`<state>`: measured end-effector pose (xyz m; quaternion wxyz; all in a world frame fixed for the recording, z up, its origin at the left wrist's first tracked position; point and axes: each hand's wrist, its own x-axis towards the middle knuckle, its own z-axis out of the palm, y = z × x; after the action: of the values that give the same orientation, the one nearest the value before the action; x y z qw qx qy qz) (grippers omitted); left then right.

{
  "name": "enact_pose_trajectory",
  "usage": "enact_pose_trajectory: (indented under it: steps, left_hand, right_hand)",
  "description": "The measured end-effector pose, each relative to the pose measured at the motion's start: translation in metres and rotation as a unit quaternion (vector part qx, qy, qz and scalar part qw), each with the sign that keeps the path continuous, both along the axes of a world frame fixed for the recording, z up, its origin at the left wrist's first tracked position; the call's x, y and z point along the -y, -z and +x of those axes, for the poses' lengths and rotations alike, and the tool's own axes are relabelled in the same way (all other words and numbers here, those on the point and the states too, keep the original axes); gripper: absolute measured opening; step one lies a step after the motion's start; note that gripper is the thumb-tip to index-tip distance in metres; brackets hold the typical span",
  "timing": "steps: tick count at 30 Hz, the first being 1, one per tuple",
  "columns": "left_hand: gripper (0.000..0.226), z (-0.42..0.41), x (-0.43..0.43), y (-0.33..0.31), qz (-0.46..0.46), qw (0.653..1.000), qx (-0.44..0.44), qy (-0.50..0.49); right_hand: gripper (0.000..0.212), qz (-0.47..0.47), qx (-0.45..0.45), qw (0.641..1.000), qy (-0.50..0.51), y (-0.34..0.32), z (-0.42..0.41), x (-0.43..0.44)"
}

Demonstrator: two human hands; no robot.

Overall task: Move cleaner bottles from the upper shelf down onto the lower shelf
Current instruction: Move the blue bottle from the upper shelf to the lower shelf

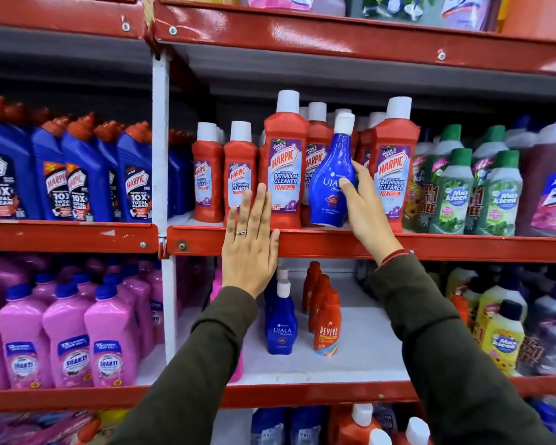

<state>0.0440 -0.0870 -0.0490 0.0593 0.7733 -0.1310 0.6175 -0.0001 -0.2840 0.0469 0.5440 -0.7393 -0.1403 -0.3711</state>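
A blue Ujala bottle (329,178) with a white cap stands tilted at the front of the upper shelf (334,244), among red Harpic bathroom cleaner bottles (284,162). My right hand (365,203) grips its lower right side. Flat and with fingers together, my left hand (249,242) lies against the upper shelf's red front edge, empty, fingertips reaching a Harpic bottle's base. On the lower shelf (360,348) below stand another blue Ujala bottle (281,322) and a row of red Revive bottles (325,319).
Blue Harpic bottles (61,175) fill the upper left bay, green Max Kleen bottles (469,187) the upper right. Pink Shakti bottles (65,345) sit lower left, yellow Max Kleen bottles (501,332) lower right. White shelf floor shows right of the Revive row.
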Motion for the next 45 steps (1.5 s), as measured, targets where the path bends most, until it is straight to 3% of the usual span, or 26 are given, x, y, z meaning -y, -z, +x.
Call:
enact_pose_trajectory:
  steps: [7, 15, 30, 35, 45]
  left_hand:
    - [0.06, 0.0, 0.0, 0.0, 0.003, 1.0, -0.007, 0.005]
    - [0.064, -0.011, -0.007, 0.007, 0.012, 0.998, -0.002, 0.063]
    - [0.072, -0.023, -0.038, 0.171, -0.021, 0.991, -0.119, 0.055]
    - [0.073, -0.016, -0.038, 0.209, -0.022, 0.983, -0.178, 0.045]
    - [0.072, -0.01, -0.038, 0.251, -0.015, 0.977, -0.211, 0.037]
  right_hand:
    - [0.046, 0.008, 0.013, 1.0, -0.014, 0.011, -0.021, -0.003]
    - [0.042, 0.018, 0.012, 0.999, -0.046, 0.071, -0.05, -0.02]
    - [0.04, 0.029, -0.103, 0.989, -0.1, 0.234, -0.053, -0.064]
    - [0.042, 0.033, -0.137, 0.986, -0.09, 0.258, -0.034, -0.062]
    - [0.047, -0.004, -0.191, 0.979, -0.071, 0.287, -0.001, -0.05]
